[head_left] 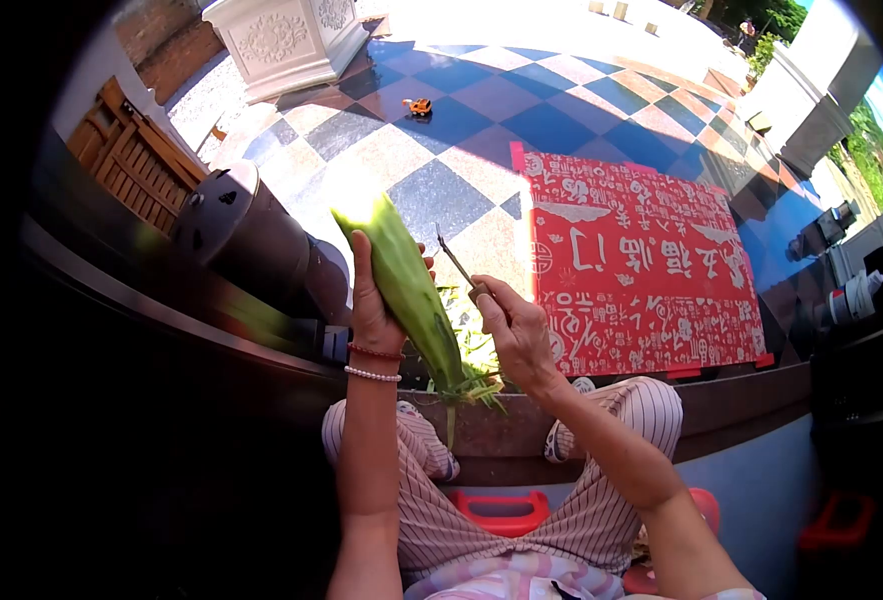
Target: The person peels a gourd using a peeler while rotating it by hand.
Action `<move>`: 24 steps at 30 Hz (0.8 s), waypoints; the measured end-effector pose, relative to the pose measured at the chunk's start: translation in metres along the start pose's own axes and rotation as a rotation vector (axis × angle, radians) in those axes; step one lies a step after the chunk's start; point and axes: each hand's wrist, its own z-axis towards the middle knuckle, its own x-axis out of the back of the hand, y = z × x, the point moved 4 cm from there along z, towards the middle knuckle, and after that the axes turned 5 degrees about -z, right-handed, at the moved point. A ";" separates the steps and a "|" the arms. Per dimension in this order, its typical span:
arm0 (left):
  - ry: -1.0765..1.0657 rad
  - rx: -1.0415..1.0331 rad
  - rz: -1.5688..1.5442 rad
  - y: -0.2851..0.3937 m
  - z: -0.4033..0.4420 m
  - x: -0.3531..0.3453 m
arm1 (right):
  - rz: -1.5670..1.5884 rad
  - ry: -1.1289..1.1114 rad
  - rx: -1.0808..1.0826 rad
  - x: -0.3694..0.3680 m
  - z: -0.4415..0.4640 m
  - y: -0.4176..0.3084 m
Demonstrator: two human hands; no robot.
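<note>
A long, pale-green gourd [401, 270] is tilted in front of me, partly peeled, with darker skin and loose green strips at its lower end. My left hand [373, 300] is wrapped round it from the left, fingertips showing on the far side. My right hand [517, 328] is closed on the handle of a narrow peeler [451, 256], whose thin dark blade points up and left, apart from the gourd. Green peelings [476, 335] lie on the floor behind and below the gourd, between my feet.
A red doormat [641, 265] with white characters covers the tiles at the right. A dark cylindrical container [236, 225] stands at the left. Farther off, an orange toy [418, 106] sits on the checkered floor. A raised sill [501, 425] runs before my knees.
</note>
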 end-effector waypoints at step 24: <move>0.190 -0.168 0.096 0.014 0.026 0.043 | -0.456 -0.246 0.221 -0.008 -0.059 -0.010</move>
